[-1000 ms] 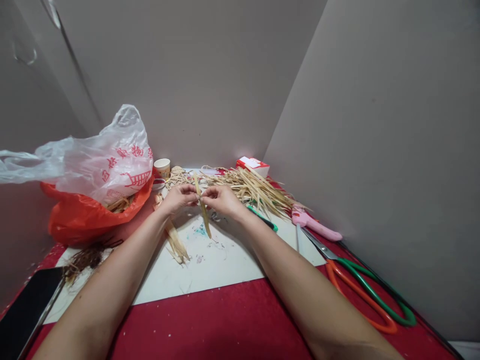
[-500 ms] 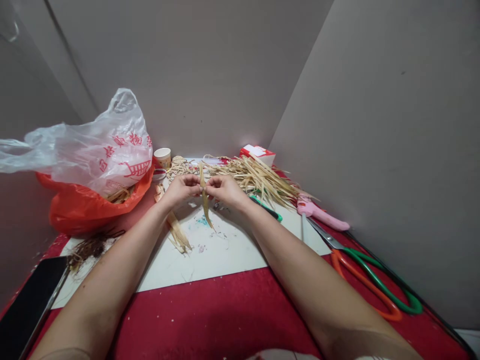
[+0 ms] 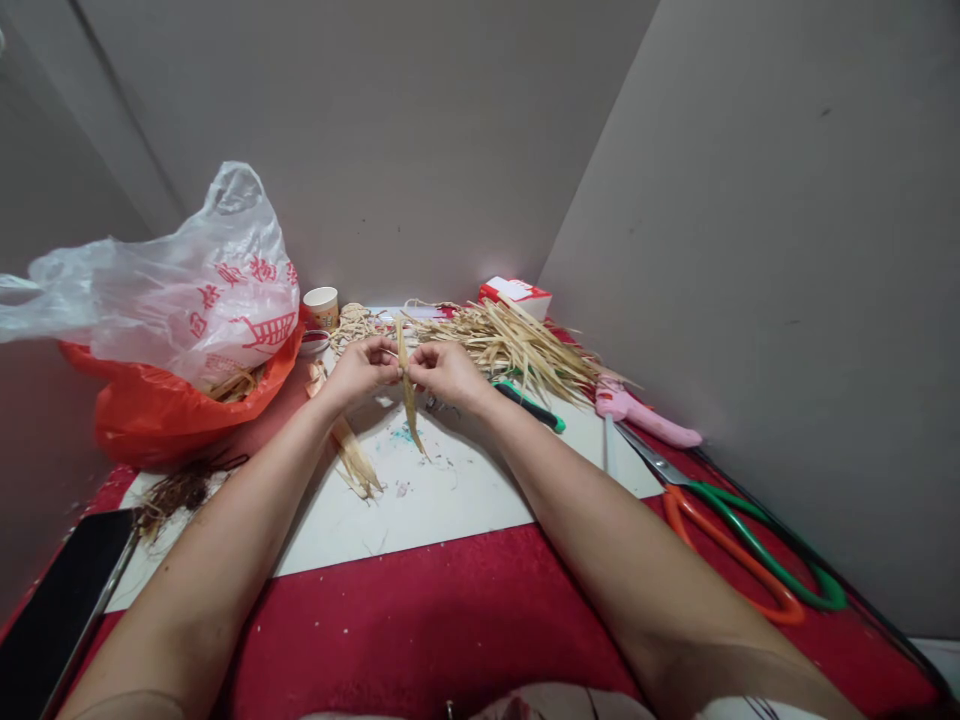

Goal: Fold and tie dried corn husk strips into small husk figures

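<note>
My left hand [image 3: 362, 371] and my right hand [image 3: 445, 372] meet over the white board [image 3: 450, 500], both pinching one long dry straw strip [image 3: 410, 410] that stands almost upright between them. Its lower end hangs down to the board. Fingers of both hands are closed on the strip. A small bundle of straw strips [image 3: 355, 467] lies on the board under my left forearm. Behind my hands spreads a loose pile of straw strips [image 3: 517, 350].
A clear plastic bag [image 3: 187, 295] over a red bag [image 3: 172, 405] sits at left, a paper cup [image 3: 322, 305] and red-white box [image 3: 516, 296] at the back. A pink tool [image 3: 649, 418], green-orange scissors [image 3: 739, 555], a green-handled tool [image 3: 532, 407] lie right; a phone [image 3: 56, 610] near left.
The strip has turned from a slant to nearly upright between my fingers. My hands have stayed together at the same spot; the view has shifted slightly.
</note>
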`<state>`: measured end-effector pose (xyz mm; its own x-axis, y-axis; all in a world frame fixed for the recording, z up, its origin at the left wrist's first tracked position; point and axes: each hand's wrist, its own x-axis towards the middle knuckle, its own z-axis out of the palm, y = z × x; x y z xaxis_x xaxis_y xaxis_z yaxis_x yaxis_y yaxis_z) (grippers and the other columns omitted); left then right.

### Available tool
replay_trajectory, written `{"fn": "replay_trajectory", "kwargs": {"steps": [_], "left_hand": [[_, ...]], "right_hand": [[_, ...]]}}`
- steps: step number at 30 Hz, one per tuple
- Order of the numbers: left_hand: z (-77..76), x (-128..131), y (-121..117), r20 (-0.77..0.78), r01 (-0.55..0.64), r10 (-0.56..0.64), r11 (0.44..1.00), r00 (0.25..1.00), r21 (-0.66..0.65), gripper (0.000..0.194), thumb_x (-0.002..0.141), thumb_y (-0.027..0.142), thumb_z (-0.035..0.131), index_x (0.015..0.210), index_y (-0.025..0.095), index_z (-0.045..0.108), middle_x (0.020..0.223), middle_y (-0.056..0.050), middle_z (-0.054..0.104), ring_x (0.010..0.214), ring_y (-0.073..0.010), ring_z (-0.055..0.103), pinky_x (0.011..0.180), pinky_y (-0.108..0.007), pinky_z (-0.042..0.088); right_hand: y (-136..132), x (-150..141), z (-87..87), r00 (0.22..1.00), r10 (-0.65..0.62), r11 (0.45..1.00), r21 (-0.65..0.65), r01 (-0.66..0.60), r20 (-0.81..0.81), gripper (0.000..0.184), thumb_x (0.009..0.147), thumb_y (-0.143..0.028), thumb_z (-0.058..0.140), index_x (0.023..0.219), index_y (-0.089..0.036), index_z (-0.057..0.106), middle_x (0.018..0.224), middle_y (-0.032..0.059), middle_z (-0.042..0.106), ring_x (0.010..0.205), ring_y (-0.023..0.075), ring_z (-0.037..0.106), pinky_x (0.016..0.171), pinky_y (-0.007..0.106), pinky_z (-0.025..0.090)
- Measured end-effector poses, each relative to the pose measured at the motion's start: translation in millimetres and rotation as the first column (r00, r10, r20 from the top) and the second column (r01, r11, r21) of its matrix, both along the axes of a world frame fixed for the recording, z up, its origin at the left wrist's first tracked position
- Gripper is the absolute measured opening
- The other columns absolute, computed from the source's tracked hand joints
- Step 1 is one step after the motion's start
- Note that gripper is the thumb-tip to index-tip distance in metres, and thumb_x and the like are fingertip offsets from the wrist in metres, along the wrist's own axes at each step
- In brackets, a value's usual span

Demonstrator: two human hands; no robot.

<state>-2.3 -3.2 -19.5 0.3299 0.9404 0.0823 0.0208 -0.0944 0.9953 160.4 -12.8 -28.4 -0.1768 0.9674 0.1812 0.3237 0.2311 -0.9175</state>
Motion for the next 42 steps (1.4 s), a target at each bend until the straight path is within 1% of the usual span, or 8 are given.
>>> {"fn": "replay_trajectory", "kwargs": {"steps": [6,12,17,21,28,32,37,42], "left_hand": [[3.7,-0.1,-2.0,0.059,0.011,-0.01,1.0,0.998,-0.025,0.035,0.059,0.011,0.071,0.088,0.015,0.054,0.062,0.003,0.061,0.053,-0.0073,0.055,0.056,-0.02,0.042],[10.3,-3.0,-0.5,0.223,-0.028,0.055,0.992,0.973,-0.122,0.041,0.057,0.009,0.073,0.093,0.015,0.054,0.069,0.004,0.062,0.063,-0.0093,0.062,0.068,-0.026,0.051],[16.3,-6.4,-2.7,0.339,0.013,0.065,0.974,0.938,-0.224,0.042,0.059,0.009,0.072,0.097,0.016,0.055,0.072,0.004,0.06,0.062,-0.0099,0.062,0.061,-0.024,0.054],[19.2,-13.1,-2.1,0.413,0.014,0.121,0.951,0.903,-0.308,0.041,0.063,0.006,0.066,0.101,0.017,0.056,0.068,0.003,0.057,0.057,-0.007,0.058,0.054,-0.017,0.05],[11.2,-30.0,10.1,0.546,-0.096,0.312,0.917,0.777,-0.386,0.032,0.065,0.002,0.062,0.093,0.015,0.053,0.062,0.005,0.054,0.051,-0.0031,0.053,0.052,-0.012,0.047],[7.7,-27.3,10.3,0.509,-0.101,0.274,0.934,0.816,-0.342,0.037,0.062,0.006,0.07,0.093,0.017,0.054,0.066,0.005,0.059,0.055,-0.005,0.058,0.055,-0.016,0.05],[7.8,-12.8,2.7,0.389,-0.059,0.142,0.974,0.91,-0.219,0.053,0.057,0.015,0.081,0.102,0.018,0.055,0.069,0.007,0.06,0.054,-0.0053,0.056,0.052,-0.018,0.048],[8.3,-1.3,-3.8,0.294,-0.039,0.08,0.989,0.952,-0.144,0.062,0.051,0.019,0.085,0.103,0.018,0.052,0.07,0.005,0.064,0.059,-0.0077,0.058,0.055,-0.019,0.047]], "right_hand": [[3.4,-0.7,-3.5,0.965,-0.147,0.976,0.191,0.105,0.216,0.011,0.068,-0.022,0.061,0.059,-0.018,0.056,0.056,-0.0021,0.055,0.055,0.0106,0.047,0.054,0.022,0.033],[-0.6,1.1,6.8,0.972,-0.128,0.983,-0.156,0.098,-0.195,0.01,0.066,-0.02,0.059,0.062,-0.019,0.05,0.059,-0.0014,0.058,0.058,0.013,0.059,0.052,0.022,0.042],[-5.3,-0.2,11.9,0.772,-0.083,0.934,-0.319,-0.159,-0.63,0.012,0.069,-0.023,0.063,0.073,-0.019,0.052,0.073,0.0012,0.068,0.067,0.0131,0.065,0.06,0.024,0.05],[-4.8,0.8,20.1,0.623,-0.121,0.9,-0.35,-0.259,-0.773,0.014,0.073,-0.024,0.062,0.073,-0.021,0.048,0.063,-0.002,0.061,0.059,0.0116,0.06,0.068,0.029,0.054],[-9.0,58.5,79.1,0.426,-0.12,0.993,-0.114,0.04,-0.897,0.025,0.086,-0.021,0.048,0.064,-0.023,0.035,0.052,-0.0079,0.031,0.041,0.0063,0.024,0.044,0.018,0.032],[-12.0,67.8,85.7,0.519,-0.171,0.967,-0.042,0.252,-0.838,0.02,0.083,-0.029,0.053,0.071,-0.024,0.039,0.055,-0.0067,0.039,0.043,0.0078,0.028,0.043,0.021,0.029],[-8.9,10.4,41.9,0.796,-0.144,0.98,-0.197,0.032,-0.587,0.027,0.062,-0.035,0.072,0.073,-0.02,0.052,0.063,-0.004,0.057,0.049,0.0085,0.048,0.042,0.02,0.035],[-9.7,-17.9,17.2,0.84,-0.069,0.978,-0.201,-0.048,-0.538,0.029,0.057,-0.039,0.075,0.073,-0.017,0.061,0.058,-0.0041,0.057,0.048,0.008,0.048,0.042,0.02,0.037]]}}
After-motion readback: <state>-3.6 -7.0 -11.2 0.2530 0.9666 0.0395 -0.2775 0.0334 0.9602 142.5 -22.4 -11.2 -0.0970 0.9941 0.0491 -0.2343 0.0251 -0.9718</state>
